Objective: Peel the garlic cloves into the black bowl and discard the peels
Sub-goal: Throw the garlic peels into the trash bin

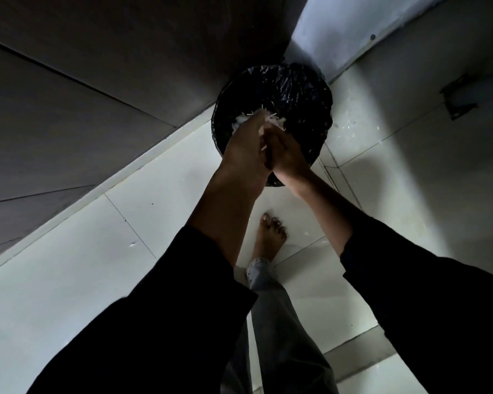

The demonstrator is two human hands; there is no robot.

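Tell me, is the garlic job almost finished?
Nearly, it seems. Both hands, left hand and right hand, are pressed together holding white garlic peels over the black-lined trash bin. Peeling looks done, though no bowl shows. Left: dropping the peels in.

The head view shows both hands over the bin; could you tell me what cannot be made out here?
- Head view: fingers of left hand and right hand, pressed together, hide each other.
- Most garlic peels: covered by the hands.
- Bin contents: lost in the dark liner.
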